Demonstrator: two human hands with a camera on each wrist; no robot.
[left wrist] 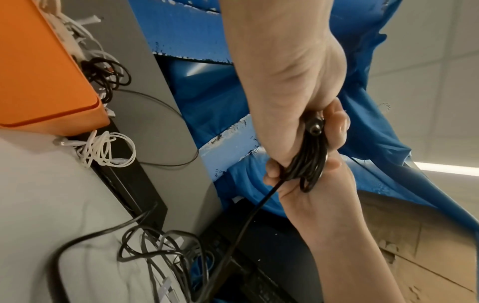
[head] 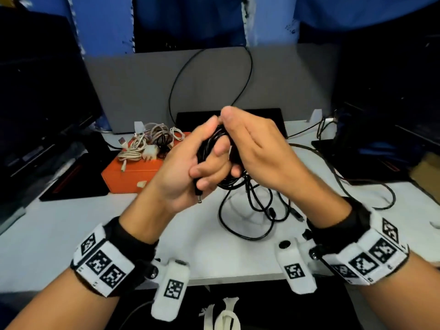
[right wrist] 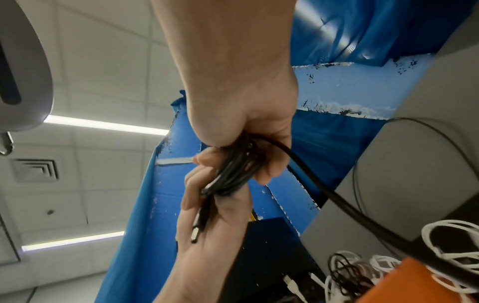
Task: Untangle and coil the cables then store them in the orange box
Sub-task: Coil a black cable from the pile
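Observation:
Both hands are raised over the white table (head: 71, 222) with a black cable coil (head: 214, 144) held between them. My left hand (head: 202, 163) grips the coil, and the cable's barrel plug (head: 198, 198) pokes out below its palm. From the right, my right hand (head: 252, 144) closes on the same coil, thumb on top. The wrist views show the coil (left wrist: 308, 162) (right wrist: 233, 170) clamped by fingers of both hands. The cable's free length (right wrist: 350, 209) trails down to a loose black tangle (head: 252, 210) on the table. The orange box (head: 128, 172) stands at left-centre.
A heap of white and black cables (head: 147, 144) lies on the orange box. Dark monitors (head: 35, 91) stand at far left and right, a grey partition (head: 142, 79) behind. Another black cable (head: 381, 194) runs across the table's right side. A black pad (head: 71, 184) lies left of the box.

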